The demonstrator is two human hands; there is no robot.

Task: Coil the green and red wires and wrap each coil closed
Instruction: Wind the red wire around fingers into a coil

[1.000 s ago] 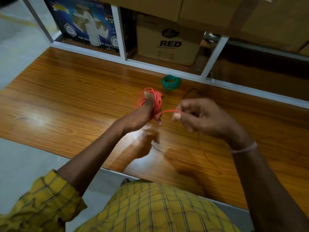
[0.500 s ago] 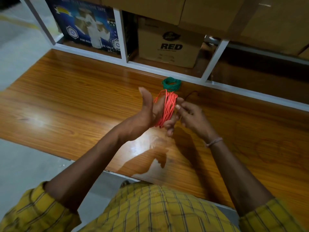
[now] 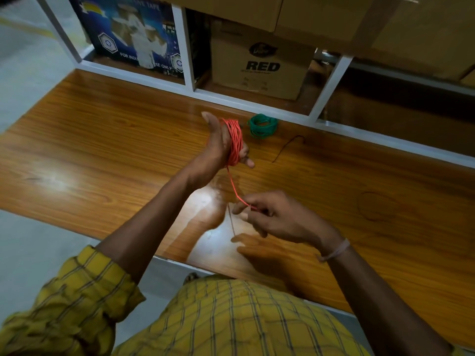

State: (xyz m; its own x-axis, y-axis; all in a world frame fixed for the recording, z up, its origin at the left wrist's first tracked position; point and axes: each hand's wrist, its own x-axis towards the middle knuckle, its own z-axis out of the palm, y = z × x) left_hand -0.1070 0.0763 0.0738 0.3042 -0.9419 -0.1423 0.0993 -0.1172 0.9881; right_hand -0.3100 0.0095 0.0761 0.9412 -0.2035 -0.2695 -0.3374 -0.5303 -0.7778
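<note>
The red wire coil (image 3: pixel 234 142) is gripped by the left hand (image 3: pixel 218 147); its tail has been drawn down, pinched by the right hand (image 3: pixel 277 217), so wrapping proceeds. The green coil (image 3: pixel 262 125) lies finished beyond.

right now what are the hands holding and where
Left hand grips the red wire coil around its middle; right hand pinches its loose tail.

Dim indoor light; glare patches on tabletop (image 3: pixel 77 140); wide-angle bending at edges
</note>
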